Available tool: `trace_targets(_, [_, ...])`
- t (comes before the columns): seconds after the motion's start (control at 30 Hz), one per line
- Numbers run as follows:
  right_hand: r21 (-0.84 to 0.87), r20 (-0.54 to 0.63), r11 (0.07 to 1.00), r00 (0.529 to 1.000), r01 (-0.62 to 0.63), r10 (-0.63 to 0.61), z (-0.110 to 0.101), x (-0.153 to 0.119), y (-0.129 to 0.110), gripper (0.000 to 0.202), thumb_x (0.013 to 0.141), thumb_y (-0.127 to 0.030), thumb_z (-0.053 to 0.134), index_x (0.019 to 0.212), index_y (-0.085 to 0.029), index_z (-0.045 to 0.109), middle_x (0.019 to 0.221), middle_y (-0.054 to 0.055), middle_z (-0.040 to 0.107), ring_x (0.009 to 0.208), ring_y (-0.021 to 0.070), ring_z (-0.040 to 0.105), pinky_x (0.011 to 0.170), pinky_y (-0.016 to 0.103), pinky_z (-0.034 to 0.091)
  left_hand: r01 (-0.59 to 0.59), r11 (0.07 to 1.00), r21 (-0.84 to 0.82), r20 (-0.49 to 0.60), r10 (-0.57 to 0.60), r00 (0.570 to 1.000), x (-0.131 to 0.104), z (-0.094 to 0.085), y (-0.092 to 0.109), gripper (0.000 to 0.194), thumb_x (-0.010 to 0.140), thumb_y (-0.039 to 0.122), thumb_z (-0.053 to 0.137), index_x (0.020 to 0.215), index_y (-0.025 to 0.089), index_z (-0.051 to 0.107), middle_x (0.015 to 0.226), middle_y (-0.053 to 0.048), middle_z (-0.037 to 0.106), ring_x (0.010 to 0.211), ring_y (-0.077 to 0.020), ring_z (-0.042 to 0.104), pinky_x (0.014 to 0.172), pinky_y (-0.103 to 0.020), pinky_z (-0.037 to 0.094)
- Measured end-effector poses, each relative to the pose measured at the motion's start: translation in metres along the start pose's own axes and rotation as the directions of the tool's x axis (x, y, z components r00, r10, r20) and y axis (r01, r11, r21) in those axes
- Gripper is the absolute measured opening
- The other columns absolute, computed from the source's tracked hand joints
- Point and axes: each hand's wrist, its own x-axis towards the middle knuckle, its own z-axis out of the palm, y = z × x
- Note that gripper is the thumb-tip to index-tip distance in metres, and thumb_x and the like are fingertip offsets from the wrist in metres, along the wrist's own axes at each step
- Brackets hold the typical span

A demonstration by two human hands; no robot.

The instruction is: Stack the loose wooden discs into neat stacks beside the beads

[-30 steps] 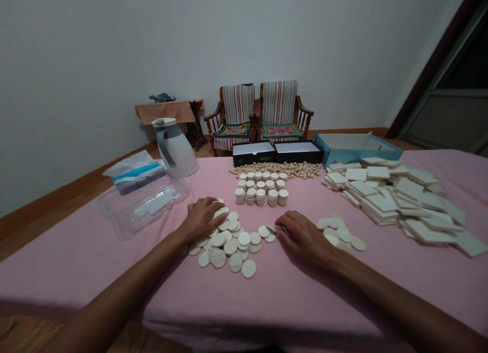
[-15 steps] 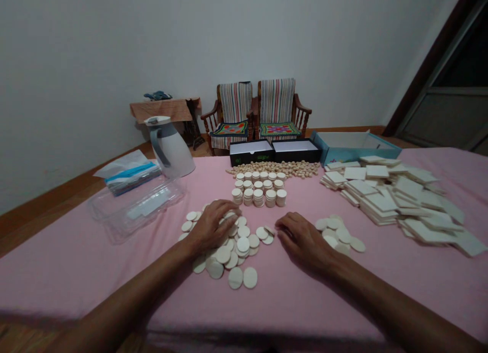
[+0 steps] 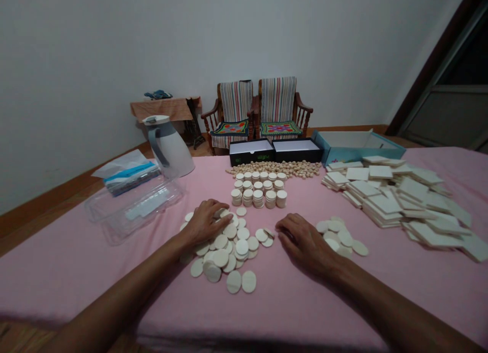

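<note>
My left hand lies over the left part of a loose pile of pale round wooden discs, fingers stretched out and touching it. On the cloth to the right, my right hand rests with its fingers curled together. Whatever may be inside those fingers is hidden. Close to their tips is a small cluster of discs, one of them tilted. A smaller disc heap lies right of that hand. Beyond both hands, short disc stacks stand in three rows.
Small wooden pieces are spread behind the stacks, before two black boxes. Square wooden tiles and a blue box are at right. A clear plastic tray and a jug stand left on the pink cloth.
My left hand has drawn back slightly to the left over the pile, and a single disc now shows apart near its upper edge. My right hand has hardly moved.
</note>
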Motion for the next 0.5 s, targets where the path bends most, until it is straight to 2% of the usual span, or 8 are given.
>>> trace_targets(0.17, [-0.006, -0.009, 1.000, 1.000, 0.001, -0.001, 0.000, 0.000, 0.001, 0.014, 0.088, -0.014, 0.045, 0.091, -0.018, 0.057, 0.085, 0.005, 0.056, 0.082, 0.0184, 0.050, 0.073, 0.032, 0.040, -0.087, 0.995, -0.057, -0.007, 0.087, 0.996, -0.003, 0.004, 0.015, 0.043, 0.085, 0.052, 0.049, 0.111, 0.020, 0.062, 0.106, -0.011, 0.060, 0.098, -0.0246, 0.053, 0.085, -0.039, 0.043])
trace_targets(0.33, [0.000, -0.002, 1.000, 1.000, -0.006, 0.006, 0.000, 0.000, 0.000, 0.014, 0.089, -0.015, 0.044, 0.090, -0.018, 0.057, 0.085, 0.005, 0.055, 0.081, 0.0184, 0.049, 0.074, 0.032, 0.040, -0.129, 0.989, -0.076, -0.028, 0.127, 0.991, -0.003, 0.008, 0.027, 0.042, 0.085, 0.050, 0.051, 0.109, 0.017, 0.061, 0.108, -0.012, 0.061, 0.098, -0.0247, 0.053, 0.086, -0.040, 0.043])
trace_targets(0.5, [0.023, -0.021, 1.000, 1.000, 0.002, -0.002, 0.000, 0.000, 0.000, 0.014, 0.090, -0.017, 0.042, 0.091, -0.018, 0.056, 0.084, 0.006, 0.056, 0.081, 0.0184, 0.049, 0.073, 0.033, 0.041, -0.140, 0.982, -0.124, -0.022, 0.139, 0.990, -0.003, 0.009, 0.037, 0.037, 0.084, 0.047, 0.054, 0.106, 0.019, 0.062, 0.107, -0.010, 0.062, 0.098, -0.0245, 0.054, 0.087, -0.041, 0.043])
